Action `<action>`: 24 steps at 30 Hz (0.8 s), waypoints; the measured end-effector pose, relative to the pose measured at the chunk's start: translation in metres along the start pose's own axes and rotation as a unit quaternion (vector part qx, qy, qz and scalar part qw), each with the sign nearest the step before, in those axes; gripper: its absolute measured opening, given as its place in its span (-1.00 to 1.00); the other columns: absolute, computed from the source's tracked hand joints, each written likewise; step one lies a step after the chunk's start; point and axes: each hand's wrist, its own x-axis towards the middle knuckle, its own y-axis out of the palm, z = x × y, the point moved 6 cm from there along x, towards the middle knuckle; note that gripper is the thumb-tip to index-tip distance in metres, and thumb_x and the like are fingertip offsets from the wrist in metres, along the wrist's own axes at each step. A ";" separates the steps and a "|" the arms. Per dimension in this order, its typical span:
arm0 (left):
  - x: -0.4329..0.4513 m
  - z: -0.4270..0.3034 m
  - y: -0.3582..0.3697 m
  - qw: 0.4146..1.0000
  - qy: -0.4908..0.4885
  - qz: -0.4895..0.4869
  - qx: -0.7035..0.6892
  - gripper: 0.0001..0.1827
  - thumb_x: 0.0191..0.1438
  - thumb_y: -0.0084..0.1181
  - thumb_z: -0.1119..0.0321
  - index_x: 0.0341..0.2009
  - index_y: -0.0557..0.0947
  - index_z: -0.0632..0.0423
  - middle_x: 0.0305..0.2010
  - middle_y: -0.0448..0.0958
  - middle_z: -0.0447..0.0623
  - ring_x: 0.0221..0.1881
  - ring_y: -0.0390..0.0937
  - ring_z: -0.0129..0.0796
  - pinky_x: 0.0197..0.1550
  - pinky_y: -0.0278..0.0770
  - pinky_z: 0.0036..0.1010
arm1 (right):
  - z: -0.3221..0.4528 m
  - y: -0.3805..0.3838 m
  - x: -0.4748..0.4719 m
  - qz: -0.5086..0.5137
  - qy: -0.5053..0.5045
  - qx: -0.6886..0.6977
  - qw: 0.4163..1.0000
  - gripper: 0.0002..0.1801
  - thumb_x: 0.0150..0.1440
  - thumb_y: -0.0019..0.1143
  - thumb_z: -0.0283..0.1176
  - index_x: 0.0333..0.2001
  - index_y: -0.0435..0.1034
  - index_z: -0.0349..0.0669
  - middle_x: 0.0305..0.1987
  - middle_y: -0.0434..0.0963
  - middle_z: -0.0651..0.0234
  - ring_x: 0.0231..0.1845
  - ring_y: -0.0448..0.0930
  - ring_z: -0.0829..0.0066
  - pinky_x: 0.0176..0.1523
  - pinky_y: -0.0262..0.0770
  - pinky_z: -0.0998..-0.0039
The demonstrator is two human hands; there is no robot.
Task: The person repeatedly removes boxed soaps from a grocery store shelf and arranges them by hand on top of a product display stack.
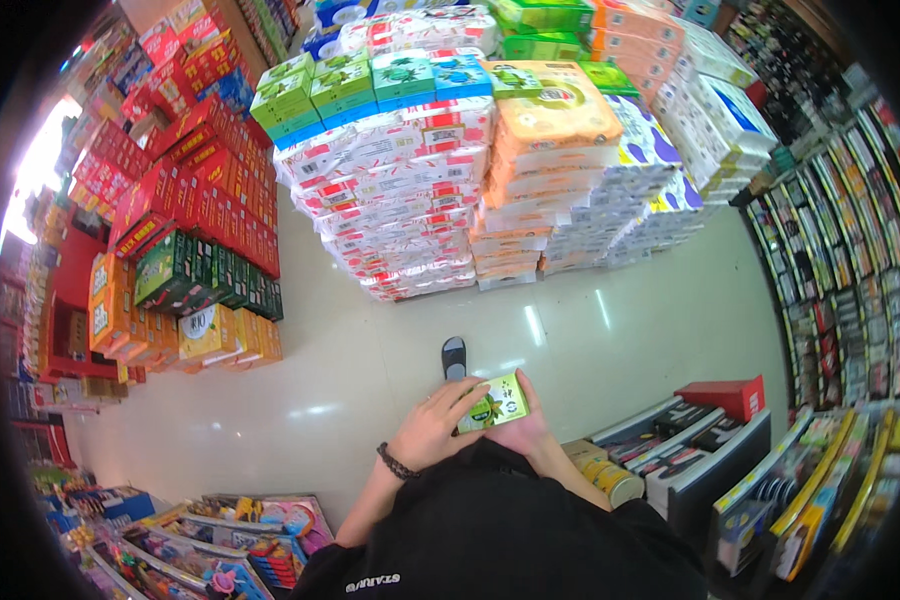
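Observation:
In front of my body I hold a small green-and-white carton (506, 399) with printed leaves and writing on its face. My right hand (523, 429) grips it from the right and below, with the thumb along its right edge. The fingers of my left hand (436, 421) lie over its left side and cover part of the print. Ahead, similar green boxes (340, 81), teal boxes (403, 77) and blue boxes (461, 77) stand in a row on stacked white-and-red tissue packs (397, 180). One single green box (515, 81) lies on the orange tissue packs (551, 120).
Red cartons (195, 180), dark green cartons (195, 274) and orange cartons (225, 334) form a pile at left. Filled shelves (832, 247) line the right. Low display racks stand at lower right (720, 465) and lower left (217, 540). Glossy tiled floor (360, 360) runs between them.

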 end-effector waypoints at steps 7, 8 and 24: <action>0.103 0.046 -0.051 0.998 0.039 -0.046 -0.020 -0.31 -0.10 0.40 0.37 0.19 0.50 0.06 0.24 0.45 0.08 0.12 0.50 -0.02 0.12 0.51 -0.24 | 0.092 0.069 0.068 -0.002 -0.014 -0.154 0.988 -0.17 0.33 -0.46 0.21 0.37 0.14 -0.28 0.33 0.35 0.12 0.36 0.36 0.15 0.41 0.20 0.04; 0.117 0.050 -0.059 0.996 0.055 -0.063 -0.011 -0.34 -0.09 0.38 0.37 0.19 0.52 0.04 0.23 0.44 0.07 0.09 0.51 -0.04 0.07 0.53 -0.26 | 0.105 0.086 0.077 0.023 -0.016 -0.182 0.983 -0.19 0.36 -0.49 0.16 0.39 0.09 -0.29 0.36 0.32 0.14 0.38 0.33 0.17 0.42 0.18 0.00; 0.427 0.070 -0.158 0.966 0.160 -0.134 0.152 -0.44 -0.13 0.35 0.46 0.06 0.60 0.02 0.19 0.44 0.25 0.14 0.47 0.13 0.11 0.49 -0.18 | 0.322 0.199 0.168 0.071 -0.280 -0.368 0.884 -0.58 0.41 -0.22 -0.19 0.17 0.27 -0.26 0.15 0.47 -0.02 0.13 0.53 0.15 0.13 0.45 0.19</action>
